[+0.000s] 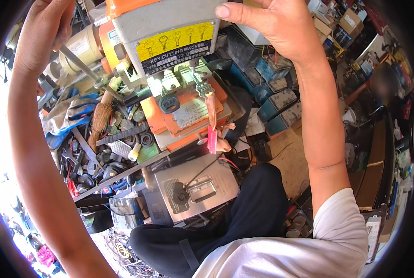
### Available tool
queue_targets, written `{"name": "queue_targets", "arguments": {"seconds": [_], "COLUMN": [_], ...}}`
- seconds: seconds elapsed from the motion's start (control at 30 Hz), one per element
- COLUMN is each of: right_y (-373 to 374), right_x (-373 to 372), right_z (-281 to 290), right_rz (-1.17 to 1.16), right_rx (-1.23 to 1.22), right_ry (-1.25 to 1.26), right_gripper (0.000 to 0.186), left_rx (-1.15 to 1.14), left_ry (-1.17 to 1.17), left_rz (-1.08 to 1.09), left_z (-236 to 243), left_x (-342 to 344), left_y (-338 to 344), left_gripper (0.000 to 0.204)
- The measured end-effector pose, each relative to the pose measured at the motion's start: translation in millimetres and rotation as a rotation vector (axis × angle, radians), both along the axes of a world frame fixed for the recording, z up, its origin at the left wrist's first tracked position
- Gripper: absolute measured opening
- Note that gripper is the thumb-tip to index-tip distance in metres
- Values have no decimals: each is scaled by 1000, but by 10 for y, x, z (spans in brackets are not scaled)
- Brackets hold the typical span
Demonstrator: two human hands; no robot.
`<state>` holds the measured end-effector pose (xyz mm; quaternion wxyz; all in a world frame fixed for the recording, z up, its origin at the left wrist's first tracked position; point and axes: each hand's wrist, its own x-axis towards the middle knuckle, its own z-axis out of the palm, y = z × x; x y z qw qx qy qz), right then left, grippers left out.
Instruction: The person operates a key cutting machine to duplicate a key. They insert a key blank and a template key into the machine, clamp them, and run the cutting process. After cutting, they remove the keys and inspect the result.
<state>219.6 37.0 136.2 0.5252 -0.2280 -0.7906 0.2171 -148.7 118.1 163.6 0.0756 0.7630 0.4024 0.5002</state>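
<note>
An orange and grey key cutting machine with a yellow plate stands in front of me. My left hand is closed at the upper end of a metal lever on the machine's left side. At the housing's upper right edge is my right hand, its thumb stretched out toward the corner; the other fingers are mostly cut off by the frame. A black-headed key sits at the left clamp. From the right clamp hangs a brownish strip with a pink piece at its lower end.
Left of the machine lie blue-and-white gloves, a brush and many loose small parts. Below stands a silver metal box with a black piece on top. Several bins and boxes fill the right side. My knees are close beneath.
</note>
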Motion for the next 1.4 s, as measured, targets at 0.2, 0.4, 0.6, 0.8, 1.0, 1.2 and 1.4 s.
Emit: {"name": "queue_targets", "arguments": {"seconds": [0.2, 0.4, 0.6, 0.8, 1.0, 1.2, 1.4], "right_y": [-158, -102, -215, -121, -237, -131, -183], "right_x": [-99, -16, -92, -40, -112, -41, -85], "right_z": [36, 28, 78, 53, 148, 95, 108], "right_rz": [-106, -111, -99, -101, -38, -28, -63], "right_rx": [-111, -37, -80, -46, -115, -83, -91], "right_ry": [30, -32, -11, -14, -37, -52, -46], "right_gripper": [78, 77, 78, 79, 80, 81, 82], "left_rx": [27, -21, 5, -130, -37, 27, -28], "left_ry": [17, -91, 1, -86, -88, -59, -58], "left_rz": [-66, 16, -8, 22, -56, -80, -96], "left_z": [79, 86, 82, 262, 77, 63, 76], "left_x": [440, 464, 430, 648, 335, 531, 361], "left_y": [-434, -395, -390, -657, -256, -430, -263], "left_gripper": [69, 73, 71, 69, 69, 68, 69]}}
